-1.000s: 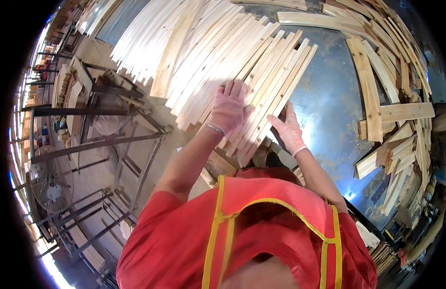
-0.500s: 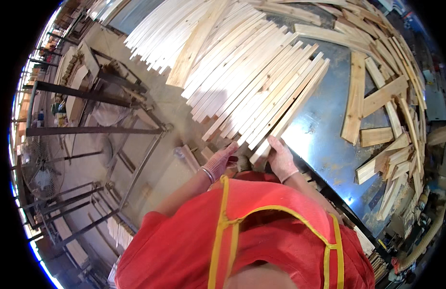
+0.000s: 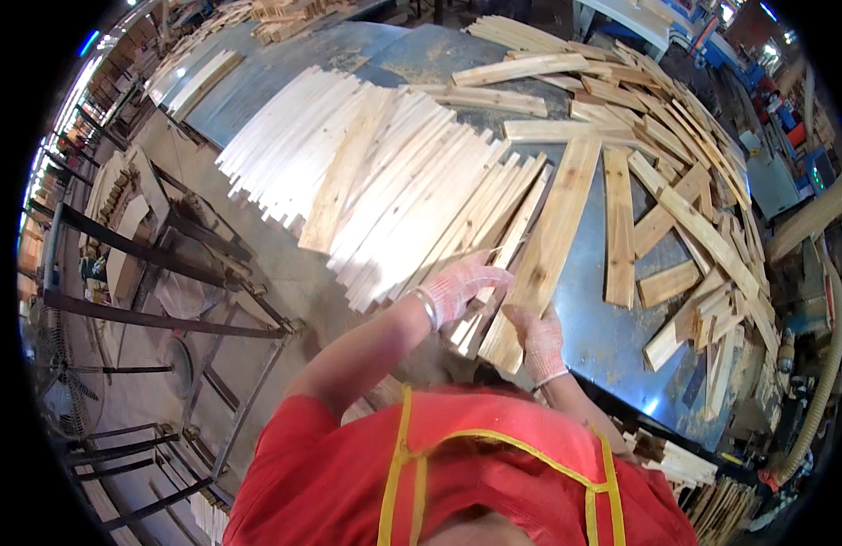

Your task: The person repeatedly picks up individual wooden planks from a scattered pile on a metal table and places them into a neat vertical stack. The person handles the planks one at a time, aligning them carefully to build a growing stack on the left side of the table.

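My right hand (image 3: 537,338), in a pale knitted glove, grips the near end of a wide wooden board (image 3: 559,218). The board's broad knotty face is turned up, and it slants away from me along the right side of a row of strips. My left hand (image 3: 464,288), gloved too, is curled over the near ends of narrow wooden strips (image 3: 521,214) just left of the board; its fingertips are partly hidden. Farther left, many pale strips (image 3: 293,136) lie side by side, with one wider board (image 3: 348,173) across them.
A metal-topped table (image 3: 589,318) carries the wood. Loose boards (image 3: 662,214) are heaped on its right and far sides. Dark metal frames (image 3: 157,314) and a fan (image 3: 61,378) stand on the floor to the left. A ribbed hose (image 3: 830,318) hangs at far right.
My left hand has moved from beside the strip ends onto them. The board in my right hand now shows its broad face upward. The view has shifted, showing more of the table's far side.
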{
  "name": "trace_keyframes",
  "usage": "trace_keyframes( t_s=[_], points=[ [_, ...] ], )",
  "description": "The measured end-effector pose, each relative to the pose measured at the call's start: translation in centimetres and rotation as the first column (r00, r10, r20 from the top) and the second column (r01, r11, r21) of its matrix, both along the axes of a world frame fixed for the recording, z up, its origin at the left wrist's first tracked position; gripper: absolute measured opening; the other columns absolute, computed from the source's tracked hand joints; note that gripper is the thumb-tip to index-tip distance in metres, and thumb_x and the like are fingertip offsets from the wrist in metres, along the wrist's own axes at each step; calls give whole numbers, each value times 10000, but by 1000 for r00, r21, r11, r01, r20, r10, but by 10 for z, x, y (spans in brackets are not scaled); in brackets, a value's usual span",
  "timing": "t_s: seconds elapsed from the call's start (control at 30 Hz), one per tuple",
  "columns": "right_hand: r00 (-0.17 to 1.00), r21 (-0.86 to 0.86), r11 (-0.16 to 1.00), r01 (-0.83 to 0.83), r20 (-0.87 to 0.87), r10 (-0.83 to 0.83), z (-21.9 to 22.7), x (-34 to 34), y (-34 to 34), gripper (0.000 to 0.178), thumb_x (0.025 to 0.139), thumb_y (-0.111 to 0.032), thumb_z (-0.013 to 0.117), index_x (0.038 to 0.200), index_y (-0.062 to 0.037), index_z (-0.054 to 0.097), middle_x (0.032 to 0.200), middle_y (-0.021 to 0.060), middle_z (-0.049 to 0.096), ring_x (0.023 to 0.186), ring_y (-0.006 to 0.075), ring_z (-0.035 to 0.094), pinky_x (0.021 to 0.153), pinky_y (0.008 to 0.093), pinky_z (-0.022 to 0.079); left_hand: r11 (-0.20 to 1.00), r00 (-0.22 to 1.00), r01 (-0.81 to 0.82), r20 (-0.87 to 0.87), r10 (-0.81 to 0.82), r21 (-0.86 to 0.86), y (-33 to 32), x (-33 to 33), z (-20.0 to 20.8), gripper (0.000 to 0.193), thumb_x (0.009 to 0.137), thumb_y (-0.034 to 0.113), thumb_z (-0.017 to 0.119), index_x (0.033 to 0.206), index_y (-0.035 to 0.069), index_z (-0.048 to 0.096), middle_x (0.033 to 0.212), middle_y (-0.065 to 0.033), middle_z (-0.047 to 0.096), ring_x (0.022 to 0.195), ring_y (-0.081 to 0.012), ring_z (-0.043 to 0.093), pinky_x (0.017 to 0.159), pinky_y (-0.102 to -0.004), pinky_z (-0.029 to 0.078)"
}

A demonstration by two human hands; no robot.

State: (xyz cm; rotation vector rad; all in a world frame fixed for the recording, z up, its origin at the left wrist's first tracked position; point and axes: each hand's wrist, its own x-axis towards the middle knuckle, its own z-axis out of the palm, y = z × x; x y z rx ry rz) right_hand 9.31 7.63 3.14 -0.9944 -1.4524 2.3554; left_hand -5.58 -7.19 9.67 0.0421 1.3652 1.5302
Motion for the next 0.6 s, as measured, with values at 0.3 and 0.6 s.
trace_keyframes(
  t_s=[0.3,0.6],
  points=[
    [399,278,304,-911,416,817,25,-56,-22,765,957,-334,734,1579,-36,402,1444,259,627,1150,348,704,1028,423,583,647,630,57,-476,-614,-760,8,-56,17,888,853,594,804,1443,-45,626,1447,-290,640,1340,-385,638,1123,-430,523],
    [921,490,821,-293,376,105,-83,-66,150,767,1016,-366,729,1567,73,427,999,95,670,923,213,636,848,343,538,758,795,-315,-595,-117,-571,-43,-106,-31,344,799,318,824,890,32,656,838,-155,724,796,-242,699,715,-364,554]
  ],
)
